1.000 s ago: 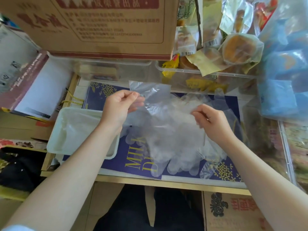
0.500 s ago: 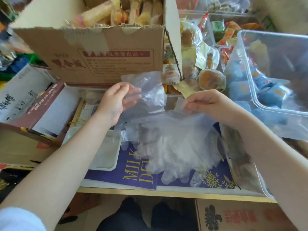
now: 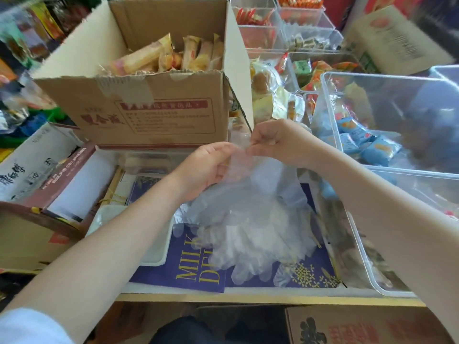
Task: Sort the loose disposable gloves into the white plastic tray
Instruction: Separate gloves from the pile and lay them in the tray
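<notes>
Clear plastic film was what both hands pinched at the cuffs of the loose gloves [image 3: 250,234], the left hand [image 3: 207,167] and the right hand [image 3: 275,142] now almost touching where a second before they had held the cuffs well apart. The bunch hung from that closed grip over the purple mat [image 3: 196,274] on the bench. With the cuffs gathered, it looked ready to move left into the white plastic tray [image 3: 156,254], just beside it and partly under the left forearm.

Clear gloves [image 3: 250,234] — heaped beside tray [image 3: 159,254]
</notes>
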A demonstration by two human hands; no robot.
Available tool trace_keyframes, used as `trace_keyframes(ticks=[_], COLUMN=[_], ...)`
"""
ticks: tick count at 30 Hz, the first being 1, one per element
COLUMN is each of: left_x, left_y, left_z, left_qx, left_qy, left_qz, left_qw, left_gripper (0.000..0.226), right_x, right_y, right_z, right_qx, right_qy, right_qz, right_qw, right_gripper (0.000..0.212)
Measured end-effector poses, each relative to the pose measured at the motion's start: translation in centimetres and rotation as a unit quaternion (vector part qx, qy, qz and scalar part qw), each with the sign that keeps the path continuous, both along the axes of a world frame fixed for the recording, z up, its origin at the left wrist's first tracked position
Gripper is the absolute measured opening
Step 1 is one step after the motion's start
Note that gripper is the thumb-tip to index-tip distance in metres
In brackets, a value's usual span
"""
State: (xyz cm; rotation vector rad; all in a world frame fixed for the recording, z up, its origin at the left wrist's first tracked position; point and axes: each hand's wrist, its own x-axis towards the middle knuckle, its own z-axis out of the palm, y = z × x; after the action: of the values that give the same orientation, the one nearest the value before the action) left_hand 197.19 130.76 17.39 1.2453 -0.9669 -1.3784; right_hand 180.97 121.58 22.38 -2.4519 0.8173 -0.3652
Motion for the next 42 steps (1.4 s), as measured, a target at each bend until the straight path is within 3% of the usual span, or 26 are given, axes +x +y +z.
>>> trace_keyframes(ticks=[3,7,9,12,14,17,19,21,24,27,29,31,34,36,39,42], left_x=[-0.8,-2.4,-2.5,-1.9,-1.8,-1.7,-1.4,-0.9,-0.2,0.7,1.5,2.3,3.8,4.7,4.8,5.4], left_y=[0.4,1.1,1.2,1.3,1.3,1.6,1.8,2.0,2.3,3.0,4.0,5.5,7.1,7.0,6.1,5.9], left_z=[-0.1,-0.6,-0.9,-1.4,-1.8,-2.5,-3.1,-3.7,-4.4,-5.4,-6.5,-7.1,-6.9,-6.6,-6.9,-7.7], left_qx=[0.009,-0.019,-0.04,-0.062,-0.072,-0.065,-0.053,-0.062,-0.06,-0.015,0.018,0.06,0.106,0.118,0.116,0.107], left_qy=[-0.038,-0.087,-0.119,-0.186,-0.216,-0.214,-0.206,-0.221,-0.238,-0.21,-0.201,-0.211,-0.139,-0.077,-0.06,-0.151], left_qz=[0.001,0.015,0.029,0.083,0.12,0.14,0.153,0.167,0.191,0.177,0.13,0.056,0.007,0.028,0.118,0.214], left_qw=[0.999,0.996,0.992,0.977,0.966,0.965,0.965,0.959,0.95,0.961,0.971,0.974,0.985,0.99,0.984,0.959], left_gripper=[0.046,0.01,0.015,0.022,0.024,0.023,0.026,0.03,0.023,0.015,0.007,0.014,0.013,0.014,0.012,0.019], right_x=[-0.2,-0.3,-0.6,-1.9,-2.9,-3.6,-3.3,-2.8,-1.8,-0.8,-0.4,0.0,0.9,1.9,3.6,4.7], right_y=[0.1,0.2,0.1,-0.4,-0.4,0.2,0.9,1.5,2.0,2.1,2.0,1.9,2.6,3.5,5.2,6.4], right_z=[-0.3,-1.1,-1.5,-2.5,-3.8,-6.4,-7.7,-8.6,-9.4,-9.5,-9.5,-9.9,-10.5,-10.8,-11.7,-12.8], right_qx=[-0.013,-0.013,0.026,0.157,0.295,0.502,0.57,0.605,0.571,0.528,0.511,0.494,0.471,0.481,0.507,0.526], right_qy=[-0.015,-0.022,-0.038,-0.089,-0.115,-0.176,-0.196,-0.193,-0.186,-0.248,-0.269,-0.261,-0.217,-0.202,-0.202,-0.2], right_qz=[0.001,-0.002,-0.019,-0.108,-0.135,-0.132,-0.143,-0.145,-0.131,-0.121,-0.136,-0.151,-0.142,-0.133,-0.131,-0.149], right_qw=[1.0,1.0,0.999,0.978,0.939,0.837,0.785,0.759,0.789,0.803,0.805,0.816,0.843,0.843,0.828,0.813], right_gripper=[0.02,0.011,0.015,0.029,0.028,0.034,0.026,0.028,0.016,0.017,0.016,0.014,0.014,0.013,0.013,0.012])
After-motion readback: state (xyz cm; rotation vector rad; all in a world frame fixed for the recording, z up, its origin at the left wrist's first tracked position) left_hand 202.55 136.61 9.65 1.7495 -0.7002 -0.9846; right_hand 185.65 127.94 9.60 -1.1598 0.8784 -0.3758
